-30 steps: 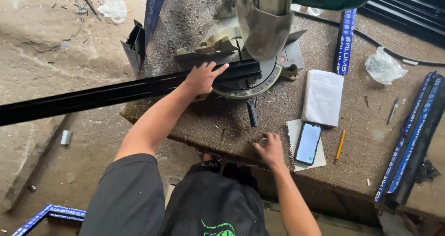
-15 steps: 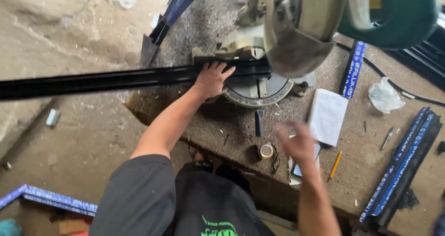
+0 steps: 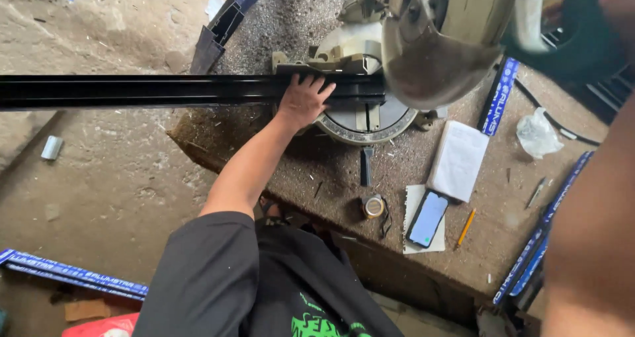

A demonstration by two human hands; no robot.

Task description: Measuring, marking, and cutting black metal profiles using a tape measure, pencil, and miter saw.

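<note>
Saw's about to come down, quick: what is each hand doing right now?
Left hand: open, pressed flat on the black profile at the miter saw.
Right hand: raised at the frame's top corner, blurred; cannot be told.

Profile [image 3: 152, 90] across saw [image 3: 397, 59] base on bench [image 3: 278, 142], left hand [image 3: 303, 102] on it, tape [image 3: 374, 207], phone [image 3: 427, 218], pencil [image 3: 465, 227] right of it
</note>
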